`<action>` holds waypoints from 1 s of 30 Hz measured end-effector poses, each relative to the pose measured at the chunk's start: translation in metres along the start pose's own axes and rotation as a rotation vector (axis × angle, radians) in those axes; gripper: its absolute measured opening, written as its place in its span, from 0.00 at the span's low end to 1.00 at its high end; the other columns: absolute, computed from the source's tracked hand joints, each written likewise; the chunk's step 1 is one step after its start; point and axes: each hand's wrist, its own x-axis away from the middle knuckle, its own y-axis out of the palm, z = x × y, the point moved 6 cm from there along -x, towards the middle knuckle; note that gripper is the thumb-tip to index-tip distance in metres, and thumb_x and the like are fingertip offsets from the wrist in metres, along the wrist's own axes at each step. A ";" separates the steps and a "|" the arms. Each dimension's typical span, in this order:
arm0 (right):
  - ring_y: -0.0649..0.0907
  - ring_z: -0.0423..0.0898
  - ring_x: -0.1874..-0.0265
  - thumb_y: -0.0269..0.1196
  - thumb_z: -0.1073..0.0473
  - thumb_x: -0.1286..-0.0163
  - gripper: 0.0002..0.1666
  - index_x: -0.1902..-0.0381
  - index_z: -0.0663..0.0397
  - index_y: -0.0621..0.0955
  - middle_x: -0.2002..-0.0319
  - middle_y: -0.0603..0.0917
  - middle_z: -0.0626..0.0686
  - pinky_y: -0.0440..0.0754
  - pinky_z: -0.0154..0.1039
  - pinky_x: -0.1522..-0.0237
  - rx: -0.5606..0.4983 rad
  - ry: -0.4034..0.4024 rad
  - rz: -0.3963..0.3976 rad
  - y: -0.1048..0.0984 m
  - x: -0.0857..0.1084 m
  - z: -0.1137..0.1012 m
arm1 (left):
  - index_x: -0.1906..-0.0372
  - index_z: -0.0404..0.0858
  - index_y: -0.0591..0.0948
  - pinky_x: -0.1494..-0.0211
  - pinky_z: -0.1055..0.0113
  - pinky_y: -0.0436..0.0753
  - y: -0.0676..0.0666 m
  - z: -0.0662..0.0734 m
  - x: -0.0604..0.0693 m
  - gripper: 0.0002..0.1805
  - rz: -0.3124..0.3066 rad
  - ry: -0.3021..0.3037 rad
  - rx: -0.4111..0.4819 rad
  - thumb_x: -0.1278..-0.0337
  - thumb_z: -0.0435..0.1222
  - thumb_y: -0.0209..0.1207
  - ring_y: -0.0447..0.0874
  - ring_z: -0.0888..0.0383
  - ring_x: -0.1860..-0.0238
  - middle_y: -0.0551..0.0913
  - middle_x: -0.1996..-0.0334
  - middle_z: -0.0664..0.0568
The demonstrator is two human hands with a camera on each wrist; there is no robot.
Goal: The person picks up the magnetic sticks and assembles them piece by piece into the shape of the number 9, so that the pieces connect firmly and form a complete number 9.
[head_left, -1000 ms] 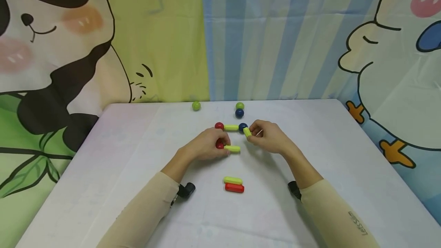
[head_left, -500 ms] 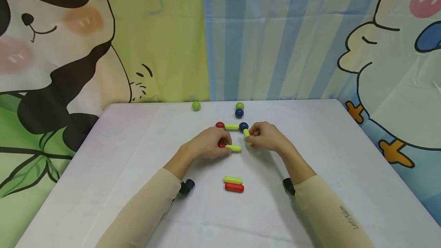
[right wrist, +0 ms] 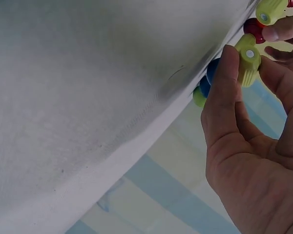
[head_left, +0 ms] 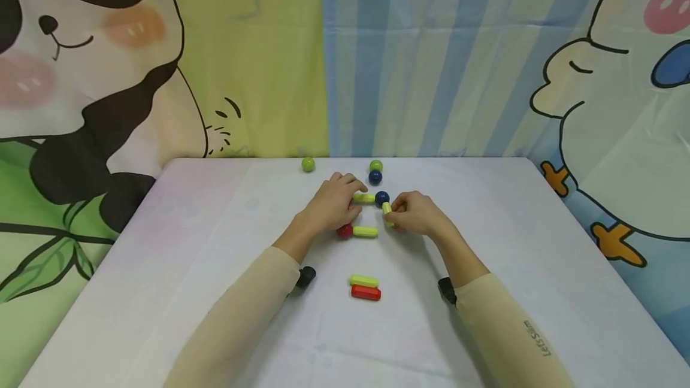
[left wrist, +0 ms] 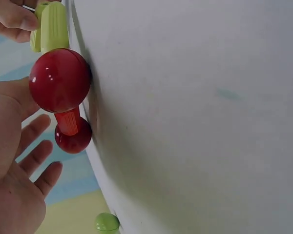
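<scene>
My right hand [head_left: 417, 214] pinches a yellow magnetic stick [right wrist: 249, 66] between thumb and finger; its upper end meets a blue ball [head_left: 382, 198]. From that ball another yellow stick [head_left: 365, 198] runs left to the far red ball [left wrist: 72, 139]. My left hand [head_left: 333, 203] covers this ball in the head view. In the right wrist view the left thumb touches it, while other fingers look fairly straight and spread. A red stick [left wrist: 68, 123] stands between the far red ball and the near red ball [head_left: 345, 231], which has a third yellow stick [head_left: 365, 232] on its right.
Nearer me, a loose yellow stick [head_left: 363, 281] lies against a red stick [head_left: 366, 292]. By the table's far edge are a green ball [head_left: 308, 164], another green ball [head_left: 375, 164] and a blue ball [head_left: 375, 177]. A printed curtain [head_left: 426, 58] hangs behind the white table [head_left: 172, 256].
My left hand has left the near red ball and moved away from me to the far one. The right hand's yellow stick has swung to point more toward me beneath the blue ball.
</scene>
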 end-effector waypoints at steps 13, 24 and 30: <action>0.88 0.43 0.70 0.67 0.54 0.32 0.16 0.54 0.59 0.81 0.64 0.85 0.52 0.80 0.37 0.65 -0.023 0.001 -0.001 0.003 -0.002 0.005 | 0.40 0.52 0.83 0.38 0.52 0.71 0.016 -0.001 -0.022 0.18 -0.062 -0.087 -0.039 0.32 0.42 0.63 0.72 0.51 0.42 0.84 0.44 0.55; 0.88 0.44 0.70 0.67 0.55 0.33 0.15 0.55 0.60 0.82 0.66 0.84 0.52 0.80 0.36 0.66 -0.011 -0.007 0.006 0.005 -0.004 -0.001 | 0.42 0.52 0.83 0.39 0.51 0.71 0.016 -0.004 -0.023 0.16 -0.093 -0.103 0.004 0.32 0.38 0.62 0.79 0.50 0.44 0.87 0.47 0.56; 0.87 0.43 0.71 0.67 0.53 0.33 0.15 0.56 0.59 0.82 0.66 0.85 0.52 0.79 0.36 0.66 0.010 0.007 0.018 0.007 -0.006 -0.001 | 0.42 0.51 0.83 0.38 0.51 0.70 0.015 -0.005 -0.022 0.17 -0.097 -0.097 0.031 0.32 0.37 0.62 0.79 0.50 0.43 0.87 0.48 0.55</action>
